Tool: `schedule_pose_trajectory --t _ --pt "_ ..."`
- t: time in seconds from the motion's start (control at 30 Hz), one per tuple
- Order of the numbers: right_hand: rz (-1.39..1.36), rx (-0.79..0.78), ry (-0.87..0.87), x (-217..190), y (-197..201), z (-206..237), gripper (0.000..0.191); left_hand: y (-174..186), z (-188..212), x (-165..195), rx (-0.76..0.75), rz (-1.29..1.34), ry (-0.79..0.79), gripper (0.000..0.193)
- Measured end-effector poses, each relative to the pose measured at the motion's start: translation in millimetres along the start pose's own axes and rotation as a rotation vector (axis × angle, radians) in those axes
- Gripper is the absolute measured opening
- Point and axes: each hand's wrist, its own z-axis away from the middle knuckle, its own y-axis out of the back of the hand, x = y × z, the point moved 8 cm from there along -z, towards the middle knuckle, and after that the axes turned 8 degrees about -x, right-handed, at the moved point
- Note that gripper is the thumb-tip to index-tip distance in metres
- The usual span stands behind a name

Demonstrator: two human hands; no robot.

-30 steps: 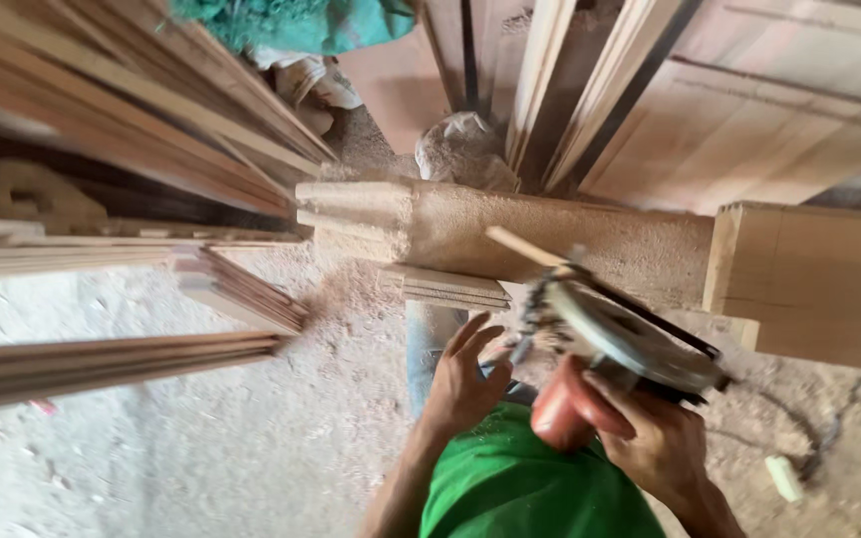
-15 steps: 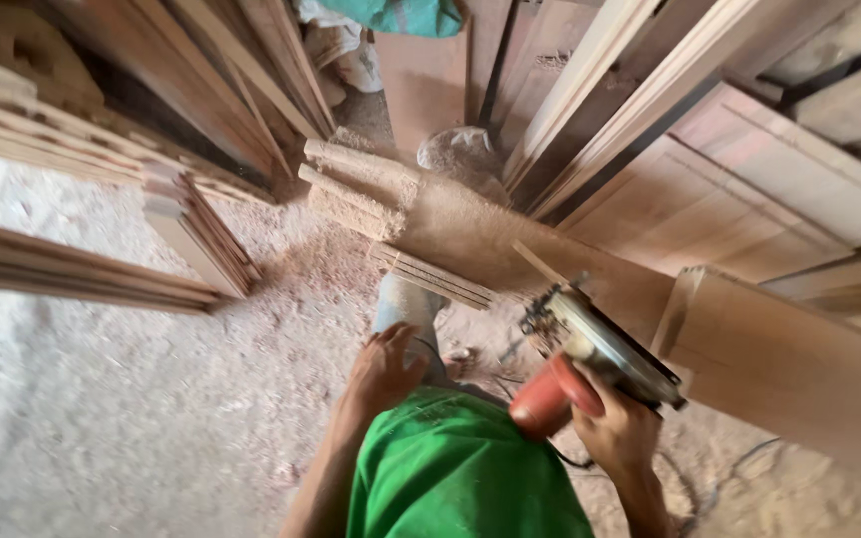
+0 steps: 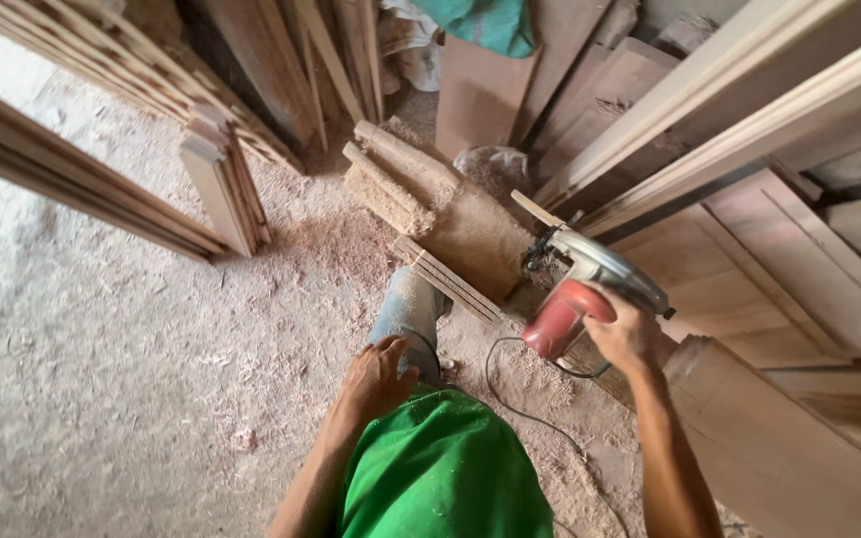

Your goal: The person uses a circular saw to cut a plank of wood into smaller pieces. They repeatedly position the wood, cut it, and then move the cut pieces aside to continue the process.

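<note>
Head view: red-bodied circular saw (image 3: 590, 289), silver guard.

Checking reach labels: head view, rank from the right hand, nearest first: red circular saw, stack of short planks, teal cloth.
1. Red circular saw: in the right hand, held by the handle.
2. Stack of short planks: far to its left, on the sawdust floor.
3. Teal cloth: top of frame, behind the leaning boards.

No labels, signs or screens show anywhere in this workshop view. The only package-like thing is a crumpled, dusty grey plastic bag (image 3: 495, 167), lying among sawdust at the foot of the leaning boards, just behind the sawdust-covered timber block.
</note>
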Motion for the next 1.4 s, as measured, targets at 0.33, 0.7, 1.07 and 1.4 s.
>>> schedule_pose_trajectory --t 0.33,0.7,1.07,1.4 --pt "-0.21 -0.264 -0.063 56 10 15 0.065 -10 4 -7 0.003 -0.059 0.083 0.052" --pt "0.203 0.613 -0.223 35 26 92 0.066 -43 -18 43 -0.124 -0.119 -0.181 0.053" --pt "-0.207 0.031 -0.471 25 -101 208 0.065 -68 -19 99 -0.419 -0.405 -0.227 0.052" --pt "-0.268 -0.06 -0.604 54 -127 262 0.051 -73 -9 155 -0.494 -0.465 -0.286 0.051"
